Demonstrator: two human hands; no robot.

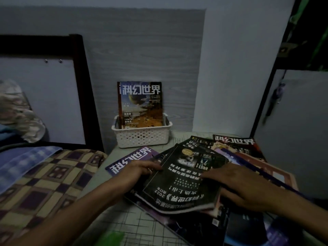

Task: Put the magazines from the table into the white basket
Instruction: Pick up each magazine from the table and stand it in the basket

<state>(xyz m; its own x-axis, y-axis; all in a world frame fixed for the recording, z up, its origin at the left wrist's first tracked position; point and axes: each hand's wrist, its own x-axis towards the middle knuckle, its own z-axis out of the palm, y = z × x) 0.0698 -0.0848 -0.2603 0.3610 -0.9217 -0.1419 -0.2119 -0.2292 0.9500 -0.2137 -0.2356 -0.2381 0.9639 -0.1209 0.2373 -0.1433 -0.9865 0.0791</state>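
Observation:
A white perforated basket (142, 137) stands at the back of the table against the wall, with one magazine (141, 103) upright inside it. Several magazines lie spread over the table. A black magazine (182, 181) with white text lies on top of the pile. My left hand (140, 170) grips its left edge, fingers curled under it. My right hand (243, 185) rests on its right side, fingers spread along the edge. A purple magazine (124, 162) lies flat under my left hand.
A bed with a checked blanket (46, 178) and a blue pillow (23, 162) borders the table on the left. A dark headboard frame (83, 89) rises behind it. More magazines (236, 144) fan out at right beside a grey cabinet (298, 130).

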